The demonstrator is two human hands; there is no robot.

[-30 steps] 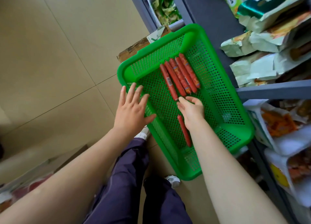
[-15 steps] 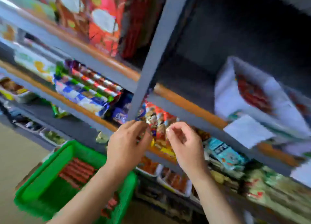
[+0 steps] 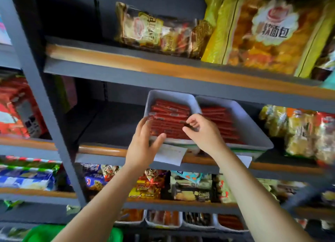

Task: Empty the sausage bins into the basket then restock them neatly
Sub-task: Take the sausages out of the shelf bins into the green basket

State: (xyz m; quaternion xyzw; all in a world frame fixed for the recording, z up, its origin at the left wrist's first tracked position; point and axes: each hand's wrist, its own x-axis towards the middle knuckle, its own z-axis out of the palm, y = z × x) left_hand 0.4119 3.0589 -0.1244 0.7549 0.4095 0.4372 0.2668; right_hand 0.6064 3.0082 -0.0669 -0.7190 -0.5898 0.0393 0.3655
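Two white bins stand side by side on a middle shelf. The left bin (image 3: 168, 96) is packed with red sausages (image 3: 168, 114), and the right bin (image 3: 253, 132) holds more red sausages (image 3: 223, 122). My left hand (image 3: 143, 143) is at the left bin's front left corner, fingers spread over the sausages and thumb by the front rim. My right hand (image 3: 203, 132) hovers over the divide between the bins, fingers curled above the sausages; whether it grips any is unclear. The green basket (image 3: 43, 233) shows at the bottom left edge.
A paper price tag (image 3: 169, 153) hangs from the shelf lip under the left bin. Bread bags (image 3: 272, 34) fill the shelf above, snack packets (image 3: 299, 134) sit to the right. Lower shelves carry biscuit packs (image 3: 192, 189) and more small trays (image 3: 163, 219). A grey upright post (image 3: 41, 100) stands to the left.
The view swung up from the green basket on the floor to the shelves. Both hands rose from the basket and now reach the left sausage bin on the middle shelf.
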